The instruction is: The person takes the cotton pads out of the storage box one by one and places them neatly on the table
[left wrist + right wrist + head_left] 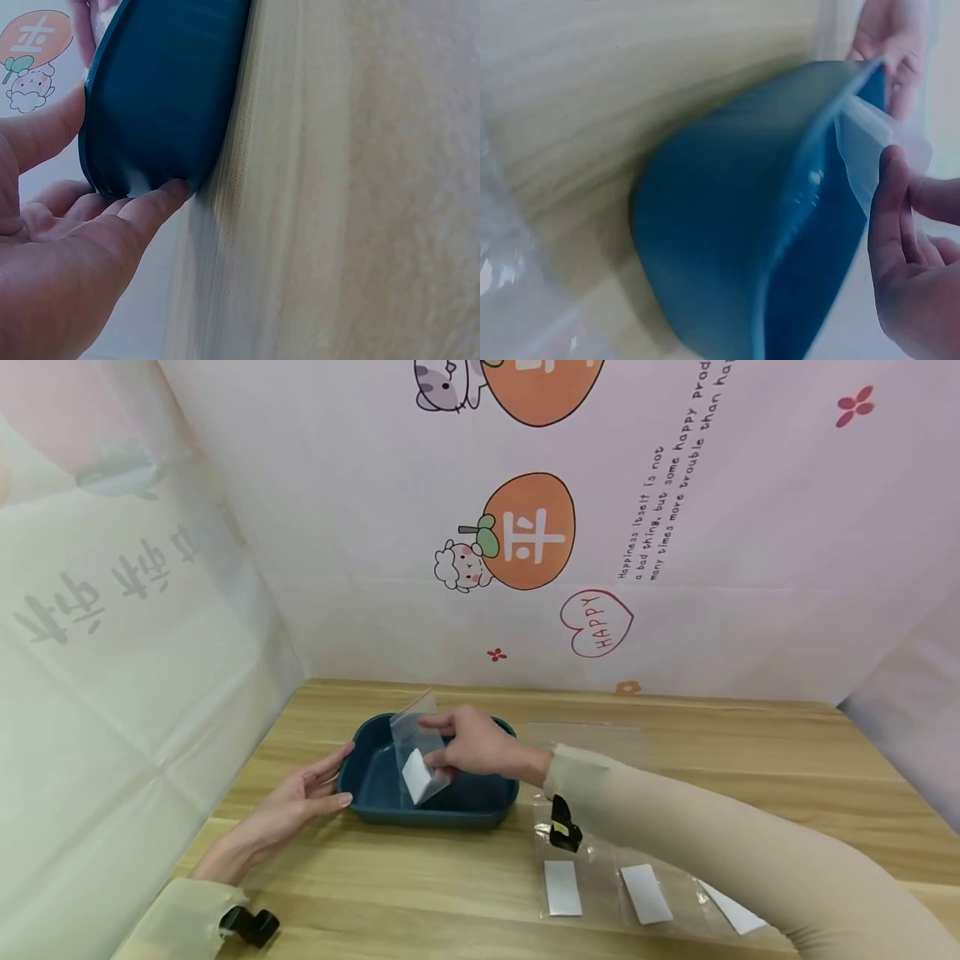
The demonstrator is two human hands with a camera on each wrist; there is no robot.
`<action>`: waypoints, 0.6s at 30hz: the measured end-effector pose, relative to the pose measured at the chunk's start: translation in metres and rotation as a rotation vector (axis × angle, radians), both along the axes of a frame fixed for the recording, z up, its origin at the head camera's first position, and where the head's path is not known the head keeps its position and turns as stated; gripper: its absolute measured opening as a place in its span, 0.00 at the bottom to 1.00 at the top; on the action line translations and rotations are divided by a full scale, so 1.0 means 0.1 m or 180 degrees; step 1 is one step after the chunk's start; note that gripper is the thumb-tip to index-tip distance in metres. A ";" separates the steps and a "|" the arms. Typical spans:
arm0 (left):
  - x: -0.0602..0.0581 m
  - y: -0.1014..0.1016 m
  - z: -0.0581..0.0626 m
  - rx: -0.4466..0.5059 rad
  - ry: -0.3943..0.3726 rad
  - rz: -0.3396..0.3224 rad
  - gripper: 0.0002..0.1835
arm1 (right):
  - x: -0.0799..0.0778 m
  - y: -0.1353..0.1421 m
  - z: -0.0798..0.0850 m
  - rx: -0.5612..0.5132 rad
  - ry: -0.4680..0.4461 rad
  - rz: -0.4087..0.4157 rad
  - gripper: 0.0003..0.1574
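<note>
A dark teal plastic bin [431, 817] with rounded corners sits on the table. At its left end my left hand [296, 802] holds it, thumb and fingers spread around the rim and outer wall. In the left wrist view the fingers [154, 206] lie against the bin's side [157, 97]. Over the bin's opening my right hand [480, 745] pinches a small clear zip bag [408, 731] between thumb and fingers. Tilted and partly inside the bin, the bag contains a white rectangular piece [417, 774]. The right wrist view shows the bag [866, 150] overlapping the bin's rim.
Several clear bags lie on the wooden table [420, 893] right of the bin, partly under my right forearm. White rectangular pieces [562, 888] show at their near ends. A printed cloth [375, 593] hangs along the table's back edge, and another pale cloth [150, 693] borders the left.
</note>
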State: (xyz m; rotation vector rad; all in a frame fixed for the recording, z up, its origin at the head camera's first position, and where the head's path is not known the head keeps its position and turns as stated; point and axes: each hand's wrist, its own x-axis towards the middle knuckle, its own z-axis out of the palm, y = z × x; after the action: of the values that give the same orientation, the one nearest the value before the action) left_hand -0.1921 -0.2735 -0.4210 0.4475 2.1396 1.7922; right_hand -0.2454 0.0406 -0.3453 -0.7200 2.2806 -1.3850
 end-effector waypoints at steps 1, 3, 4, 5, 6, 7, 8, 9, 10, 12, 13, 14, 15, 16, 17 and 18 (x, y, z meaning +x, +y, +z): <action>0.00 0.00 0.00 -0.0001 -0.0010 0.0003 0.48 | 0.00 0.03 0.03 -0.0018 -0.0002 0.0000 0.40; 0.01 -0.01 0.00 0.0009 -0.0028 -0.0004 0.48 | -0.01 0.12 0.09 -0.0072 -0.0027 0.0029 0.42; 0.02 0.00 0.00 0.0016 -0.0041 -0.0009 0.48 | -0.01 0.17 0.12 -0.0099 -0.0043 0.0048 0.42; 0.02 0.00 -0.01 0.0022 -0.0049 -0.0015 0.48 | -0.01 0.23 0.15 -0.0119 -0.0041 0.0054 0.43; 0.02 0.00 -0.01 0.0026 -0.0058 -0.0024 0.48 | -0.01 0.30 0.18 -0.0149 -0.0055 0.0058 0.43; 0.02 0.00 -0.01 0.0032 -0.0064 -0.0034 0.48 | -0.02 0.37 0.22 -0.0179 -0.0069 0.0067 0.44; 0.02 0.00 -0.01 0.0037 -0.0064 -0.0041 0.48 | -0.02 0.44 0.26 -0.0198 -0.0075 0.0077 0.44; 0.02 0.00 -0.01 0.0042 -0.0059 -0.0043 0.48 | -0.02 0.52 0.29 -0.0220 -0.0076 0.0082 0.45; 0.03 0.00 -0.01 0.0043 -0.0054 -0.0037 0.48 | -0.03 0.60 0.32 -0.0229 -0.0072 0.0068 0.45; 0.03 -0.01 -0.01 0.0042 -0.0052 -0.0026 0.47 | -0.05 0.77 0.36 -0.0231 -0.0046 0.0035 0.46; 0.03 -0.01 0.00 0.0031 -0.0054 -0.0023 0.47 | -0.06 0.86 0.38 -0.0226 -0.0006 0.0024 0.46; 0.03 -0.01 0.00 0.0015 -0.0051 -0.0013 0.47 | -0.06 0.96 0.39 -0.0221 0.0028 0.0000 0.46; 0.03 -0.01 0.00 0.0001 -0.0055 -0.0008 0.47 | -0.06 1.06 0.39 -0.0232 0.0045 -0.0028 0.45; 0.03 -0.02 0.01 -0.0019 -0.0057 0.0002 0.48 | -0.06 1.15 0.40 -0.0243 0.0069 -0.0061 0.45; 0.03 -0.02 0.01 -0.0033 -0.0062 0.0001 0.48 | -0.05 1.25 0.40 -0.0258 0.0092 -0.0091 0.45; 0.03 -0.02 0.01 -0.0043 -0.0068 0.0002 0.48 | -0.04 1.35 0.39 -0.0285 0.0116 -0.0117 0.45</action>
State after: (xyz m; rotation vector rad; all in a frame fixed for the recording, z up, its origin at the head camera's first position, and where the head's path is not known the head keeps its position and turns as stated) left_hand -0.1889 -0.2751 -0.4199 0.4224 2.1364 1.7738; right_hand -0.2492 0.1760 -0.3063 -0.7406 2.2825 -1.5111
